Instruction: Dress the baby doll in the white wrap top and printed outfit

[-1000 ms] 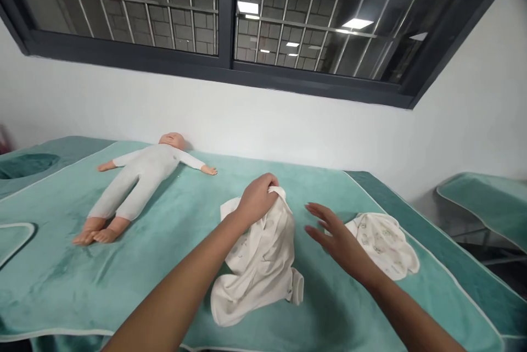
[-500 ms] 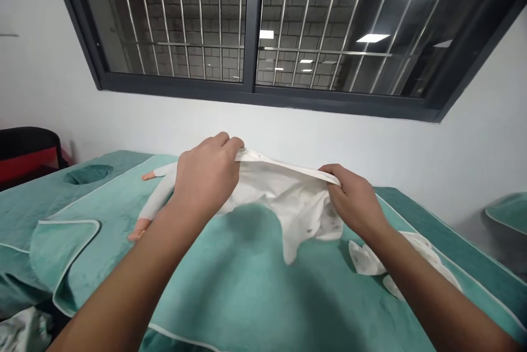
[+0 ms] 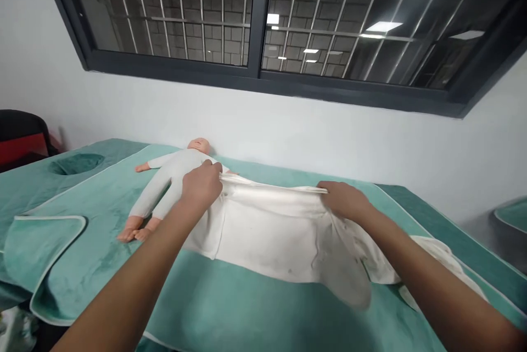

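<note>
A white baby garment (image 3: 267, 231) is stretched between my two hands, its upper edge pulled nearly straight and its lower part hanging over the green cover. My left hand (image 3: 202, 184) is closed on the left end of that edge. At the right end, my right hand (image 3: 346, 201) pinches the same edge. Just beyond my left hand lies a baby doll (image 3: 181, 165) in a white bodysuit, on its back with its head toward the wall. Whether the garment is a top or another piece I cannot tell.
Another crumpled white cloth (image 3: 436, 250) lies at the right, partly behind my right forearm. The green cover (image 3: 255, 313) spreads over a bed with a face hole (image 3: 78, 164) at the left. A barred window (image 3: 255, 22) is above; a red-and-black chair (image 3: 22, 140) stands far left.
Both hands have lowered in view, and the garment has swung down and opened out flatter. The doll, mostly hidden before, now shows its head and body.
</note>
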Demonstrator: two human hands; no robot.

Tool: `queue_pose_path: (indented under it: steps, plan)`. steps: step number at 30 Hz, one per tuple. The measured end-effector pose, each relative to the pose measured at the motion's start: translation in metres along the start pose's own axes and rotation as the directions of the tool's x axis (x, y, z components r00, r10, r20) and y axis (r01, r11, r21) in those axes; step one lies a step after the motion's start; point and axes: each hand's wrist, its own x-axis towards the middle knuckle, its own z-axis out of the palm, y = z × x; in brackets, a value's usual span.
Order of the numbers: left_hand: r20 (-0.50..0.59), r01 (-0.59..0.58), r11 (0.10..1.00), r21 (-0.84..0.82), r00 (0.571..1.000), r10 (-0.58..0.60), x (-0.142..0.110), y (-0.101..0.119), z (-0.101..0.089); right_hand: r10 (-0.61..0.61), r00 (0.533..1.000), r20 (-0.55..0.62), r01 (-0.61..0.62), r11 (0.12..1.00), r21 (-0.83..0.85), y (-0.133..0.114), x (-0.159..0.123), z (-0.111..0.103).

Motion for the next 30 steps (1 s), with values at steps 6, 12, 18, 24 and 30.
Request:
queue_pose_path:
  steps: [6, 12, 18, 24, 30]
  plan:
    - [0.047, 0.021, 0.999, 0.037, 0.999, -0.023, 0.029, 0.023, 0.082, -0.001, 1.000, 0.009, 0.001, 1.000, -0.013, -0.041, 0.044, 0.087]
    - [0.077, -0.313, 0.945, -0.096, 0.944, 0.321, 0.006, 0.057, 0.149, -0.254, 0.962, -0.096, 0.270, 0.934, 0.234, -0.102, 0.025, 0.172]
    - [0.029, -0.165, 0.973, -0.164, 0.985, 0.172, 0.024, 0.051, 0.182, -0.205, 0.977, -0.067, 0.215, 0.951, 0.224, -0.081, 0.074, 0.186]
    - [-0.037, -0.164, 0.976, -0.144, 0.986, 0.160, 0.025, 0.046, 0.186, -0.426, 0.888, -0.171, 0.456, 0.864, 0.213, -0.045, 0.095, 0.181]
    - [0.061, -0.146, 0.978, -0.147, 0.986, 0.156, 0.028, 0.046, 0.194, -0.435, 0.894, -0.104, 0.446, 0.850, 0.281, -0.043, 0.100, 0.195]
